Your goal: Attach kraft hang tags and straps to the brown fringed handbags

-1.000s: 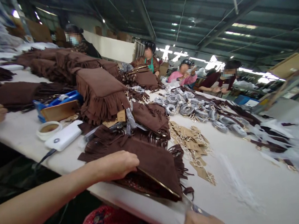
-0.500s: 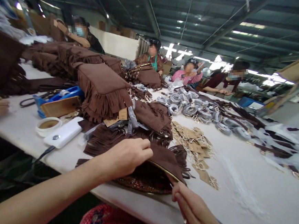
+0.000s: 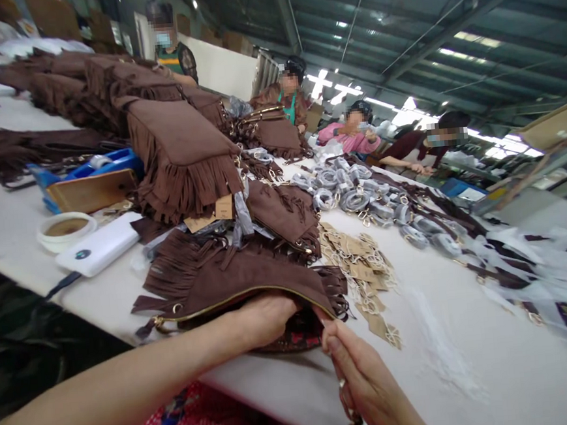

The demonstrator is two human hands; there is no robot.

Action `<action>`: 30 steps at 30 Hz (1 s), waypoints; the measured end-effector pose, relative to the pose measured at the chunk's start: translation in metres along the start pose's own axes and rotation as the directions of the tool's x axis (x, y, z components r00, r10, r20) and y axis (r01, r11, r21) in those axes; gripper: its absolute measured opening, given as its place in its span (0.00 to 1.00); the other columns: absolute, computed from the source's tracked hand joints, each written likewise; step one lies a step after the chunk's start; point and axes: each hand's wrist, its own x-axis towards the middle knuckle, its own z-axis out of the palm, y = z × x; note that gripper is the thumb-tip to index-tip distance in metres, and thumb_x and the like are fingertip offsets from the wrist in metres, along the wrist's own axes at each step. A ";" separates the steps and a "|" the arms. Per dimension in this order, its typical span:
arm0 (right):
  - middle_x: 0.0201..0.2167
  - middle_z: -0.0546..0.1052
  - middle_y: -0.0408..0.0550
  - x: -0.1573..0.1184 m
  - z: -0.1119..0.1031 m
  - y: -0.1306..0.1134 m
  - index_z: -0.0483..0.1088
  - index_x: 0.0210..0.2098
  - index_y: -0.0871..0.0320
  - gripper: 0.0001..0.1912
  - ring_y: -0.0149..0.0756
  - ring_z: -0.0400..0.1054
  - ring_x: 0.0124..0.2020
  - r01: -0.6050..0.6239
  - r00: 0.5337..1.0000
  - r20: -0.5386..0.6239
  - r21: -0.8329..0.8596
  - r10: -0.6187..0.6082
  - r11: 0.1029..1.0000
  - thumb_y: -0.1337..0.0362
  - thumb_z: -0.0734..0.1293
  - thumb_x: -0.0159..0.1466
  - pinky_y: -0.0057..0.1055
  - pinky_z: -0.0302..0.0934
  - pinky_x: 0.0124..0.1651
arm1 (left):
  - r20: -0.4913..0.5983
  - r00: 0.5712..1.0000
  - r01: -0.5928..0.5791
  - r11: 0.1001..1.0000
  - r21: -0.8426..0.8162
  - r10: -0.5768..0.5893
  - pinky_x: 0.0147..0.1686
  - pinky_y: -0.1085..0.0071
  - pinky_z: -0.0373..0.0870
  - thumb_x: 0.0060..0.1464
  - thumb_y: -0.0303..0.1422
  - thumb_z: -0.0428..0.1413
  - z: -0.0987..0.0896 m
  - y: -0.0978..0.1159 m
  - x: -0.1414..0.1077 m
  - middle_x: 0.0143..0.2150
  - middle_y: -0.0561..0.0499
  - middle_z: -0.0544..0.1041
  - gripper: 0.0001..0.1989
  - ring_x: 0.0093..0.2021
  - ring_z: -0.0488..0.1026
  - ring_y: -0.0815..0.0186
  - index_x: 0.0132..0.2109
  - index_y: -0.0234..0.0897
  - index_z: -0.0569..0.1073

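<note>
A dark brown fringed bag (image 3: 263, 276) lies at the table's near edge, its gold zipper undone and a patterned lining showing inside. My left hand (image 3: 267, 315) reaches into the opening; its fingers are hidden inside the bag. At the right end of the zipper, my right hand (image 3: 357, 364) pinches the bag's edge between thumb and fingers. A metal piece with a dark end (image 3: 346, 401) shows under the right palm; its kind is unclear.
Brown fringed bags (image 3: 179, 135) are piled behind. Paper tags (image 3: 359, 265) with strings and wrapped coiled straps (image 3: 355, 197) lie to the right. A white power bank (image 3: 98, 245), round tub (image 3: 66, 231) and blue tape dispenser (image 3: 92, 178) stand left. Several people work beyond.
My left hand has gone from above the bag's upper edge into its opening. The right hand keeps its pinch at the zipper end. A hand at the far left has mostly left the view.
</note>
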 end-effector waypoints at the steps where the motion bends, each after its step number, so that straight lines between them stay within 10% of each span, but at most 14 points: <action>1: 0.21 0.62 0.39 0.001 -0.001 -0.001 0.59 0.29 0.52 0.22 0.34 0.63 0.24 -0.018 1.000 0.003 0.001 0.018 1.000 0.44 0.51 0.70 0.26 0.58 0.26 | 0.035 0.999 0.017 1.000 -0.004 -0.017 0.60 0.58 0.65 0.53 0.17 0.50 -0.002 -0.002 0.004 0.61 0.46 0.73 0.27 0.60 0.70 0.52 0.58 0.39 0.73; 8: 0.23 0.65 0.40 0.008 0.005 0.003 0.56 0.29 0.52 0.15 0.36 0.63 0.26 -0.001 1.000 0.024 -0.252 0.007 0.968 0.57 0.50 0.71 0.28 0.56 0.31 | 0.226 0.974 0.019 0.999 -0.030 -0.012 0.58 0.60 0.67 0.52 0.18 0.52 -0.011 -0.006 0.018 0.57 0.50 0.76 0.24 0.57 0.72 0.54 0.53 0.43 0.77; 16: 0.22 0.66 0.43 0.024 0.023 -0.011 0.57 0.30 0.53 0.14 0.38 0.63 0.26 -0.022 0.996 -0.074 -0.679 -0.039 0.734 0.80 0.54 0.52 0.30 0.49 0.30 | 0.232 0.972 0.060 0.990 -0.125 -0.030 0.58 0.63 0.65 0.55 0.27 0.54 -0.014 -0.007 0.019 0.60 0.47 0.74 0.20 0.59 0.70 0.54 0.55 0.40 0.73; 23: 0.26 0.73 0.43 0.027 0.020 -0.053 0.64 0.35 0.54 0.17 0.36 0.67 0.25 -0.032 0.999 -0.012 -0.668 0.032 0.744 0.79 0.57 0.52 0.29 0.50 0.29 | 0.187 0.974 0.169 0.960 -0.224 -0.128 0.56 0.64 0.67 0.51 0.24 0.52 -0.005 -0.014 0.013 0.59 0.50 0.75 0.22 0.57 0.72 0.55 0.53 0.42 0.74; 30: 0.34 0.80 0.51 0.051 0.012 -0.027 0.68 0.44 0.59 0.21 0.42 0.74 0.37 -0.051 0.990 0.078 -0.591 0.121 0.805 0.82 0.56 0.57 0.29 0.53 0.35 | 0.099 0.984 0.173 0.945 -0.279 -0.151 0.59 0.62 0.64 0.55 0.23 0.48 0.014 -0.021 0.020 0.56 0.51 0.77 0.19 0.57 0.70 0.56 0.50 0.40 0.77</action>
